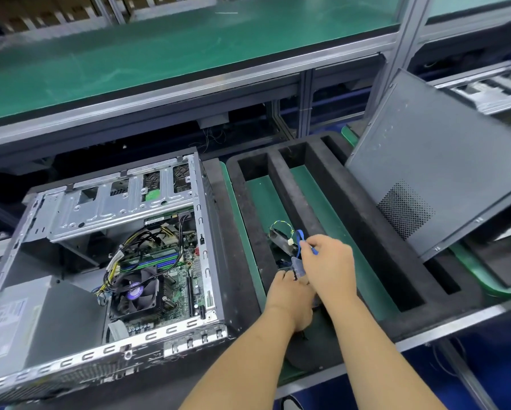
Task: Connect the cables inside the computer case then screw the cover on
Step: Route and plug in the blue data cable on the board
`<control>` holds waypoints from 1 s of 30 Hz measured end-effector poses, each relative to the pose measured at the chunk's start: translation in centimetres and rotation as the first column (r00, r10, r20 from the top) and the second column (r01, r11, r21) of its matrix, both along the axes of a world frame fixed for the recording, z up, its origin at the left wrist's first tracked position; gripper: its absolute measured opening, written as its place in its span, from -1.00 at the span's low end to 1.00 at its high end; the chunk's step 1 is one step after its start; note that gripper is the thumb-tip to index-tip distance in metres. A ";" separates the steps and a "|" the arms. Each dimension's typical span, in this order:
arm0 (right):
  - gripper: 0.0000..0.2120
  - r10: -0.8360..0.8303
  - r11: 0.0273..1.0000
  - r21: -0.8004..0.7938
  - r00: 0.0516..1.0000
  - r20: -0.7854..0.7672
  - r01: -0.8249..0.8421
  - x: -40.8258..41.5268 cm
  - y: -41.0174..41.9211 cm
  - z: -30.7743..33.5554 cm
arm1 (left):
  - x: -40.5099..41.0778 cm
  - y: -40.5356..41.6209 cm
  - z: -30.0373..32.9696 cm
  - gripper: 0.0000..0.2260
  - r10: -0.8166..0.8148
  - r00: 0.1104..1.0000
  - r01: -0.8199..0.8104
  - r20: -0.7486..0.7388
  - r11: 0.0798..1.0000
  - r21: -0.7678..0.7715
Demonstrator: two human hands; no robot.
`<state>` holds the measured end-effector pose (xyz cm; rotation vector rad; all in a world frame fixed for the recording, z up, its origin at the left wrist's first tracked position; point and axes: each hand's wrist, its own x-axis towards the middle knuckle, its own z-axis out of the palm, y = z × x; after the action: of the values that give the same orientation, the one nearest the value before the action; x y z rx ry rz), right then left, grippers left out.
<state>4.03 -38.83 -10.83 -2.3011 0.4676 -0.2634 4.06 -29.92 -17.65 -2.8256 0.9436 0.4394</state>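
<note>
Your right hand (329, 263) pinches a blue cable (300, 241) over the foam tray (346, 220); your left hand (291, 297) grips its black end beside the open case (106, 261).

- left hand (289, 300) reaches forward, fingers curled, back of the hand up.
- right hand (329, 261) sits just above and beyond it, fingertips pinched together, both forearms bare.

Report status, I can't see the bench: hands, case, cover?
Both hands, left and right, hold a blue cable over the foam tray. Computer case open, hands outside it. Cover off, leaning at right.
</note>
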 end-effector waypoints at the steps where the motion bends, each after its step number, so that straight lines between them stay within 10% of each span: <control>1: -0.80 0.022 0.999 -0.026 0.999 0.040 -0.021 0.5 -0.1 1.1 | 0.0 0.0 0.4 -0.69 0.023 0.999 -0.025 -0.025 0.997 -0.073; 6: -0.88 -0.036 0.950 0.308 0.969 0.244 -0.042 1.8 0.6 6.3 | 1.1 0.1 4.6 -0.97 0.238 0.919 -0.375 -0.315 0.775 -0.509; 10: -0.85 -0.056 0.868 0.477 0.928 0.367 -0.137 2.5 1.3 8.9 | 2.7 0.8 8.1 -0.86 0.322 0.714 -0.700 -0.622 0.356 -0.619; 14: -0.83 -0.103 0.755 0.613 0.880 0.463 -0.234 2.9 2.2 11.2 | 2.6 1.8 9.8 -0.75 0.322 0.615 -0.786 -0.720 0.179 -0.591; 18: -0.87 -0.157 0.694 0.652 0.819 0.552 -0.306 3.5 4.5 14.0 | 3.6 3.3 14.5 -0.84 -0.037 0.397 -0.841 -0.917 -0.414 -0.348; 21: -0.83 -0.263 0.710 0.653 0.762 0.592 -0.263 4.3 6.9 15.7 | 5.0 7.1 18.0 -0.69 -0.341 0.460 -0.690 -0.820 -0.719 -0.088; 25: -0.76 -0.200 0.729 0.599 0.735 0.648 -0.330 4.5 11.0 16.5 | 5.9 14.3 20.8 -0.55 -0.455 0.539 -0.595 -0.709 -0.801 0.061; 30: -0.81 -0.063 0.771 0.477 0.694 0.717 -0.423 3.8 17.6 16.6 | 6.0 20.6 20.7 -0.66 -0.218 0.530 -0.652 -0.820 -0.723 -0.229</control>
<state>7.81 -21.24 5.75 -1.4157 -0.1026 -0.7355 10.06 -9.35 3.04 -4.9617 -2.0401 0.6214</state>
